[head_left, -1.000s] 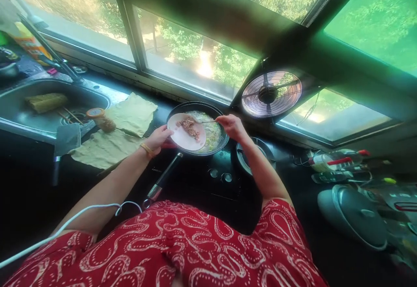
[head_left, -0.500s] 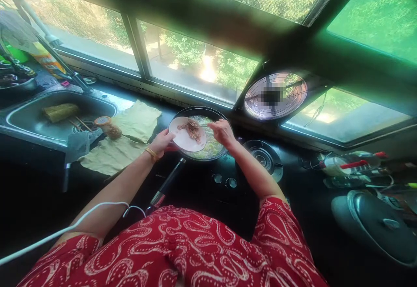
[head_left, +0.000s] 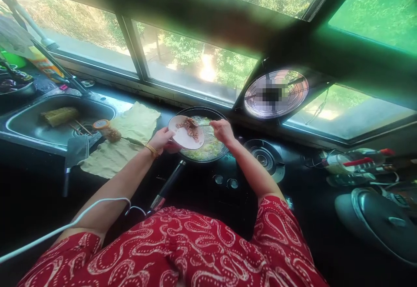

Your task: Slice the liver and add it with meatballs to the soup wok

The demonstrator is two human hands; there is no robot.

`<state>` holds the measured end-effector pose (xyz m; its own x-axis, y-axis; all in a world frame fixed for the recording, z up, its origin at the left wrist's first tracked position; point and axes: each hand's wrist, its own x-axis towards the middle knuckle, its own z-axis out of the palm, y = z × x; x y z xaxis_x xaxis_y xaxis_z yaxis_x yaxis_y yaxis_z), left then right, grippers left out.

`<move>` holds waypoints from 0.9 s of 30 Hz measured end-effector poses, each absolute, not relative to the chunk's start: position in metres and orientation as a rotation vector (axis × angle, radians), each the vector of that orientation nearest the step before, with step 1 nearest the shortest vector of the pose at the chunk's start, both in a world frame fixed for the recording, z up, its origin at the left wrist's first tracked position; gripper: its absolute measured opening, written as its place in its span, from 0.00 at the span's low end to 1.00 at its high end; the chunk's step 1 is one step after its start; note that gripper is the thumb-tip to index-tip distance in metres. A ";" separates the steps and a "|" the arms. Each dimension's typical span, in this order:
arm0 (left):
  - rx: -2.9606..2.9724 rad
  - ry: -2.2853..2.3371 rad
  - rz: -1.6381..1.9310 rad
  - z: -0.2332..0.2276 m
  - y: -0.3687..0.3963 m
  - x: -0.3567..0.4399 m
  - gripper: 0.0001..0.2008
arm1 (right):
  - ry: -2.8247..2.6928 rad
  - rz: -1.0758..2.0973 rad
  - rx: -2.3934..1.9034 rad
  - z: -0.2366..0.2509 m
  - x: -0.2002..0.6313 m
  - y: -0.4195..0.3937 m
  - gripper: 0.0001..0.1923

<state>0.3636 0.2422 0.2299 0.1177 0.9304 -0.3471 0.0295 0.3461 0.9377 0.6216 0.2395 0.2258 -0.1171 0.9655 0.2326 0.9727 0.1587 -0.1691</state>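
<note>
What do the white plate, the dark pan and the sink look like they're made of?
Plate: likely glazed ceramic, though melamine is possible; smooth, white, slightly glossy.
Pan: dark metal, perhaps nonstick coated; thin black rim, long handle.
Sink: stainless steel; grey brushed sheen with reflections.

Bright daylight and green trees fill the wide aluminium-framed window (head_left: 192,67) above a dark countertop (head_left: 302,182); a round wire-guarded wall fan (head_left: 276,94) sits to its right.
</note>
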 end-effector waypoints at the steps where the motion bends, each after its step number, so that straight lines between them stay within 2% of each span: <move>1: 1.002 1.279 0.850 0.229 0.244 0.363 0.19 | -2.193 -0.090 -1.844 0.226 0.620 0.241 0.18; 6: 0.958 1.307 0.824 0.228 0.251 0.360 0.15 | -2.187 -0.180 -1.811 0.227 0.618 0.261 0.21; 12: 0.965 1.294 0.828 0.231 0.253 0.358 0.15 | -2.030 -0.049 -1.986 0.222 0.628 0.288 0.18; 16: 0.975 1.329 0.815 0.235 0.251 0.356 0.15 | -1.907 0.067 -1.847 0.227 0.630 0.282 0.16; 21: 0.998 1.326 0.764 0.244 0.244 0.354 0.13 | -2.091 0.068 -1.585 0.241 0.627 0.262 0.13; 27: 1.032 1.288 0.693 0.242 0.237 0.359 0.12 | -2.278 -0.001 -1.636 0.234 0.620 0.250 0.14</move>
<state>0.3594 0.2366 0.2423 0.1870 0.8831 -0.4303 0.1274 0.4126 0.9020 0.6202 0.2498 0.2340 -0.2825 0.9207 0.2693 0.9210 0.3388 -0.1922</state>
